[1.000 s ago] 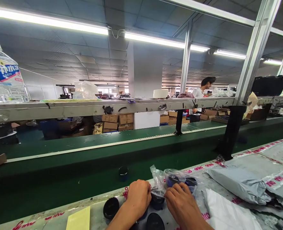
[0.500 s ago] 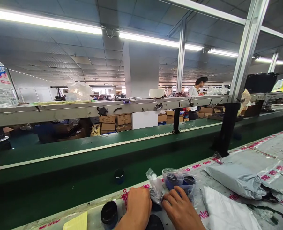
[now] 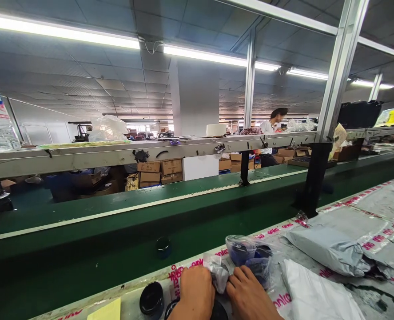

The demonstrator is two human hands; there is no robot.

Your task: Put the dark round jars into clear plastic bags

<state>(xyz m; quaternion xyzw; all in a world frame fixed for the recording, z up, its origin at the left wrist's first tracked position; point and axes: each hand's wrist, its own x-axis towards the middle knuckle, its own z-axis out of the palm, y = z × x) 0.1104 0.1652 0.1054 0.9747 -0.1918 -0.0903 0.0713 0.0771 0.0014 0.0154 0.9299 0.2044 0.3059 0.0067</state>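
At the bottom edge of the head view my left hand [image 3: 194,294] and my right hand [image 3: 248,296] meet over a small clear plastic bag [image 3: 218,274]. Both hands pinch the bag, which wraps a dark round jar mostly hidden under my fingers. A second clear bag with dark blue jars [image 3: 250,256] lies just beyond my right hand. A black round jar [image 3: 152,298] stands to the left of my left hand.
A grey mailer bag [image 3: 330,249] and a white mailer [image 3: 313,293] lie to the right. A yellow note [image 3: 105,310] sits bottom left. A green conveyor belt [image 3: 123,222] runs beyond, a small dark jar [image 3: 163,247] on it. A person stands far behind the shelf rail [image 3: 150,151].
The plastic bag's upright top has been pressed down between my hands. Both hands have slid lower and closer together as the view tilted up and to the right.
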